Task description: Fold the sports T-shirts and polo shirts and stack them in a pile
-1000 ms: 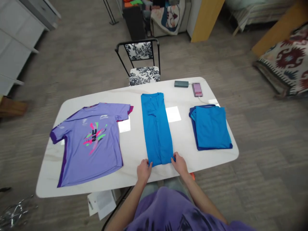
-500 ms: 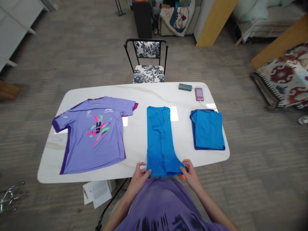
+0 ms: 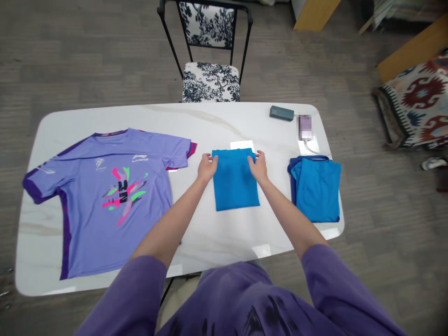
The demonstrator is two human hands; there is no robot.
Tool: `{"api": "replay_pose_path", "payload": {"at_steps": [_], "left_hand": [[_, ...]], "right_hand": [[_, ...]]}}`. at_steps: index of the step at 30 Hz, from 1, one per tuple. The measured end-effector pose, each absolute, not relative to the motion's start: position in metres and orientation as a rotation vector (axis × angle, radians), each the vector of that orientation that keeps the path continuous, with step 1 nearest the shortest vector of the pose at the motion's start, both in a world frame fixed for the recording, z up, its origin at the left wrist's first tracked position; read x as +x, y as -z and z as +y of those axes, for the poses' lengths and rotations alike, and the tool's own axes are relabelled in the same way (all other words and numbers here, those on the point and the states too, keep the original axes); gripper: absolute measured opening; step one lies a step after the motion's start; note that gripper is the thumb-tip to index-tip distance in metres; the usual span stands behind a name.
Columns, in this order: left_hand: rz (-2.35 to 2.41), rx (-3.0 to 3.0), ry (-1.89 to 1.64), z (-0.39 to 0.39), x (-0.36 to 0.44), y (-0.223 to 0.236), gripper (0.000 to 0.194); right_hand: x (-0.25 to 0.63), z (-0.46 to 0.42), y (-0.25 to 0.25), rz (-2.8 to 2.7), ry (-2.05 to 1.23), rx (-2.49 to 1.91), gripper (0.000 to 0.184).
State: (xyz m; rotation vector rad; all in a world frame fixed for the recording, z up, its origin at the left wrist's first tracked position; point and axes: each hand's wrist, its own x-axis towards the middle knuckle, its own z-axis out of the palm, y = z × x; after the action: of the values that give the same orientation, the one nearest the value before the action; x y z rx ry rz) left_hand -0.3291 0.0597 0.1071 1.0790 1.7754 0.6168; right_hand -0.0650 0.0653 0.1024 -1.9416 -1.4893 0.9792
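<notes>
A blue shirt (image 3: 236, 184) lies folded into a near-square on the white table (image 3: 224, 242). At its far left corner my left hand (image 3: 207, 168) pinches the cloth, thumb on top. My right hand (image 3: 258, 166) grips the far right corner the same way. To the left, a purple T-shirt (image 3: 94, 224) with a bright pink, green and black print is spread flat, partly behind my left forearm. A stack of folded blue and navy clothes (image 3: 317, 189) sits at the right end.
Near the far right corner are a dark grey box-shaped device (image 3: 282, 113) and a blurred phone (image 3: 305, 127) with a white cable. A black-framed chair (image 3: 211, 81) with patterned cushions stands at the table's far side. A patterned cover (image 3: 420, 102) shows at the right.
My hands have carried the near edge of the blue shirt away from me to its far edge, halving the long strip into a square. The view has tilted down.
</notes>
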Motion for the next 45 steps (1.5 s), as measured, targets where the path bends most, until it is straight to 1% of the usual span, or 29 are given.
{"api": "replay_pose_path", "payload": {"at_steps": [3,6,9,11,12,13,15,18,19,21,24,26,29,31,34,37,39,41,42,43,45], "left_hand": [[1.705,1.621,-0.502,0.039,-0.319,-0.075,0.064],[1.559,1.87,-0.391,0.019,-0.314,-0.054,0.07],[1.675,1.845,-0.391,0.025,-0.315,-0.044,0.073],[1.924,1.668,-0.414,0.041,-0.318,-0.041,0.078],[2.049,1.55,-0.404,0.051,-0.32,-0.04,0.081],[2.14,1.449,-0.374,0.061,-0.322,-0.04,0.081],[2.193,1.366,-0.276,0.077,-0.324,-0.039,0.069],[2.072,1.432,-0.189,0.084,-0.321,-0.041,0.04],[2.019,1.435,-0.2,0.082,-0.318,-0.043,0.033],[1.923,1.408,-0.273,0.072,-0.313,-0.051,0.027],[1.825,1.353,-0.473,0.046,-0.304,-0.075,0.027],[1.737,1.307,-0.627,0.022,-0.296,-0.102,0.034],[1.566,1.219,-0.775,-0.022,-0.273,-0.154,0.047],[1.471,1.186,-0.782,-0.056,-0.252,-0.195,0.05],[1.384,1.161,-0.717,-0.108,-0.209,-0.258,0.048],[1.348,1.125,-0.653,-0.148,-0.156,-0.317,0.041],[1.317,1.102,-0.626,-0.162,-0.114,-0.344,0.039],[1.277,1.087,-0.62,-0.161,-0.067,-0.355,0.042],[1.249,1.078,-0.621,-0.155,-0.043,-0.353,0.044],[1.218,1.069,-0.622,-0.144,-0.017,-0.346,0.047],[1.156,1.057,-0.616,-0.113,0.033,-0.317,0.05]], "right_hand": [[-0.081,0.041,-0.07,-2.102,-0.768,-1.885,0.07],[-0.089,0.02,-0.051,-2.384,-0.719,-1.873,0.068],[-0.088,0.027,-0.045,-2.209,-0.64,-2.078,0.077],[-0.083,0.045,-0.046,-1.882,-0.564,-2.334,0.086],[-0.079,0.055,-0.048,-1.714,-0.545,-2.452,0.088],[-0.076,0.066,-0.05,-1.592,-0.566,-2.54,0.087],[-0.069,0.084,-0.056,-1.526,-0.715,-2.607,0.073],[-0.062,0.098,-0.069,-1.629,-0.94,-2.512,0.04],[-0.061,0.098,-0.074,-1.651,-0.968,-2.47,0.033],[-0.059,0.092,-0.085,-1.66,-0.985,-2.4,0.028],[-0.051,0.073,-0.105,-1.642,-0.994,-2.306,0.031],[-0.036,0.052,-0.121,-1.628,-1.0,-2.207,0.031],[0.006,0.01,-0.15,-1.522,-1.064,-1.909,0.03],[0.048,-0.028,-0.174,-1.383,-1.149,-1.693,0.033],[0.123,-0.092,-0.22,-1.246,-1.279,-1.518,0.039],[0.203,-0.153,-0.276,-1.266,-1.345,-1.494,0.039],[0.256,-0.181,-0.309,-1.311,-1.325,-1.535,0.037],[0.307,-0.191,-0.329,-1.341,-1.261,-1.594,0.036],[0.332,-0.189,-0.332,-1.351,-1.224,-1.623,0.037],[0.356,-0.182,-0.33,-1.361,-1.186,-1.648,0.037],[0.403,-0.155,-0.311,-1.394,-1.108,-1.691,0.04]]}}
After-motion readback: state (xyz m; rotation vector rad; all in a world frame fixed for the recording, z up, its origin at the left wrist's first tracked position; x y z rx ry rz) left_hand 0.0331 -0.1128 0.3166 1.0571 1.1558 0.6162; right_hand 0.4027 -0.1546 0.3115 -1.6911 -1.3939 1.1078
